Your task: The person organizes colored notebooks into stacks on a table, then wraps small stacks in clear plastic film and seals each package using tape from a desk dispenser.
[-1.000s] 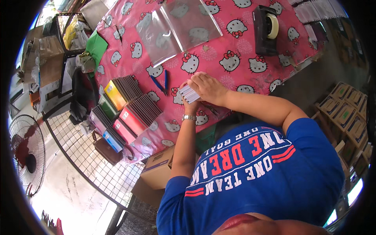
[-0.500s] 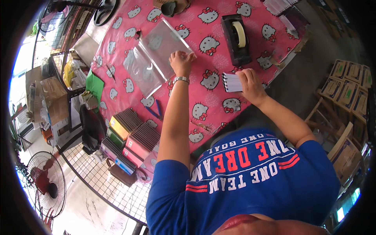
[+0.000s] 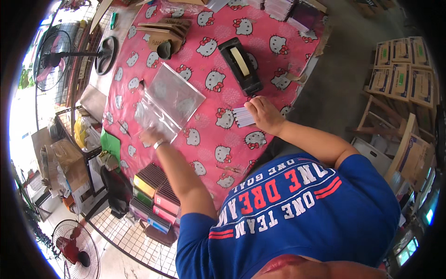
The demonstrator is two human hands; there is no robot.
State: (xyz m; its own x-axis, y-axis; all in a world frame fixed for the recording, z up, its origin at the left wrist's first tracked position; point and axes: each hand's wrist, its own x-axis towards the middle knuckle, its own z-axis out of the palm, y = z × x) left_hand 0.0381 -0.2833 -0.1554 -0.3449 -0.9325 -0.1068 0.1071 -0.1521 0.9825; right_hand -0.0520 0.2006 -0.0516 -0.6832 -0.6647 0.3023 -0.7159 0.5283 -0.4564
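My right hand is closed on a small spiral-bound notebook with white pages, just above the table. My left hand is by the lower left corner of the clear plastic sleeves, which lie flat on the pink patterned tablecloth. Motion smears its fingers, so I cannot tell whether it touches the plastic. A black tape dispenser with a pale roll stands beyond my right hand. Stacks of spiral-bound notebooks with coloured covers sit left of my left forearm.
A cardboard holder and a dark scoop-shaped thing stand at the far side. More notebooks lie at the far right corner. Fans stand at left. Boxes are stacked at right.
My left hand has moved left, from the right side of the plastic sleeves to their lower left corner. My right hand still holds the notebook. The view has shifted, and the pliers no longer show.
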